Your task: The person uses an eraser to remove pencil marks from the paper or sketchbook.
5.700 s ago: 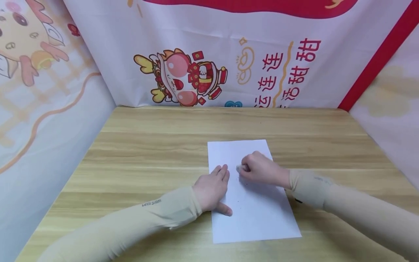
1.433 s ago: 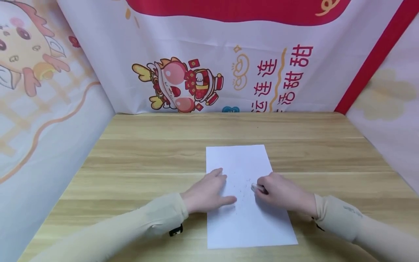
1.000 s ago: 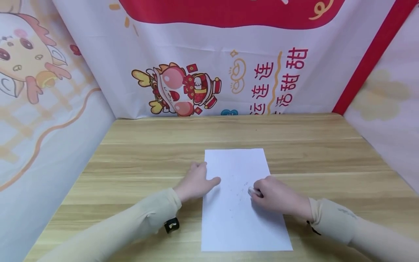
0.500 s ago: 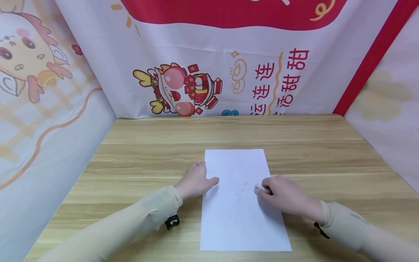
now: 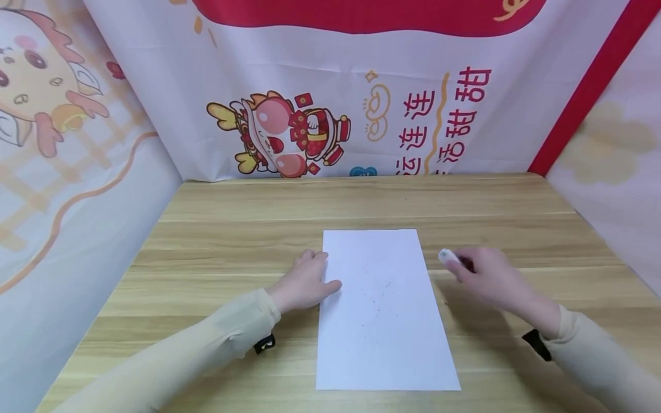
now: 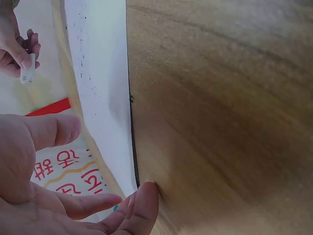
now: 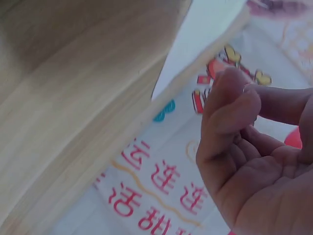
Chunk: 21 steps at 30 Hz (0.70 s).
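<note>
A sheet of white paper lies on the table, with small dark crumbs scattered over its middle. My left hand rests at the paper's left edge, its thumb reaching over the sheet. In the left wrist view its fingertips are right at the paper's edge. To the right of the sheet, my right hand pinches a small white eraser, raised above the table. The eraser's end sticks out past the thumb in the left wrist view. In the right wrist view, the curled fingers hide the eraser.
The wood-grain table stretches around the paper. A printed white and red cloth hangs behind its far edge, and more cloth hangs along the left side. Black straps show at both wrists.
My right hand has lifted the eraser off the paper and moved right, past its edge. Earlier it rubbed over the sheet. The left hand has drawn back from the sheet to its left edge.
</note>
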### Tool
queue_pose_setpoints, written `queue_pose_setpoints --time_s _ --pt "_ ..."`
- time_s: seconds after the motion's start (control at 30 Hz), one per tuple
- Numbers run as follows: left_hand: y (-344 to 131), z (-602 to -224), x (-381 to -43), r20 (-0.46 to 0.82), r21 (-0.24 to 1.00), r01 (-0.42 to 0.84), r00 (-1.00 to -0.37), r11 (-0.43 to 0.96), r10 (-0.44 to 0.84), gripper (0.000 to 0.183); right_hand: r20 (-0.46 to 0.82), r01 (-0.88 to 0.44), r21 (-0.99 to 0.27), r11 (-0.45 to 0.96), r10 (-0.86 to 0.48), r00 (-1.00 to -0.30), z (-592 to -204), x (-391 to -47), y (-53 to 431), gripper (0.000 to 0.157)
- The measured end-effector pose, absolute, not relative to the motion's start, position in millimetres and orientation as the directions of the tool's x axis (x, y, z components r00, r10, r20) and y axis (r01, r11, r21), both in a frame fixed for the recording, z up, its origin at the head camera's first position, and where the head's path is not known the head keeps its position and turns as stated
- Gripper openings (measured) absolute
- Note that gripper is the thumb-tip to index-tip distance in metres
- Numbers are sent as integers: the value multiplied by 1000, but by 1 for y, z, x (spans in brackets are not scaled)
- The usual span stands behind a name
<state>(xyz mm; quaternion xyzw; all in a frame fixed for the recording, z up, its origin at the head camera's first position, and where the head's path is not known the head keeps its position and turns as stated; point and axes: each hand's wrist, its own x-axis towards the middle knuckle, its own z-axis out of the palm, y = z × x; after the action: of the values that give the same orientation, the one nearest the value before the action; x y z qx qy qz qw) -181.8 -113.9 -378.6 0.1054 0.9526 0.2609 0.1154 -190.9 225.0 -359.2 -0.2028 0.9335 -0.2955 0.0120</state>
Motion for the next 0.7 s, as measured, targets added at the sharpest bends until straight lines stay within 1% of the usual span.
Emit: queue_pose_setpoints --time_s 0.1,0.23,0.4,0.53,0.7 --pt "-116 -377 -180 -153 535 158 -948 830 280 70 78 -322 -598 734 -347 -935 -354 -190 234 17" --pt "-119 -373 -178 -147 577 155 -946 802 289 67 60 -270 -664 698 -309 -949 -351 -187 243 21" --pt "-126 -368 -172 -137 630 138 -949 764 284 69 9 -184 -749 637 -268 -963 -346 -181 254 30" --pt "-133 -365 -167 -101 630 152 -956 761 275 66 -3 -156 -777 610 -251 -968 -342 -176 258 38" --pt "-136 -365 -158 -69 601 160 -966 783 251 66 -2 -142 -809 571 -244 -970 -343 -176 257 44"
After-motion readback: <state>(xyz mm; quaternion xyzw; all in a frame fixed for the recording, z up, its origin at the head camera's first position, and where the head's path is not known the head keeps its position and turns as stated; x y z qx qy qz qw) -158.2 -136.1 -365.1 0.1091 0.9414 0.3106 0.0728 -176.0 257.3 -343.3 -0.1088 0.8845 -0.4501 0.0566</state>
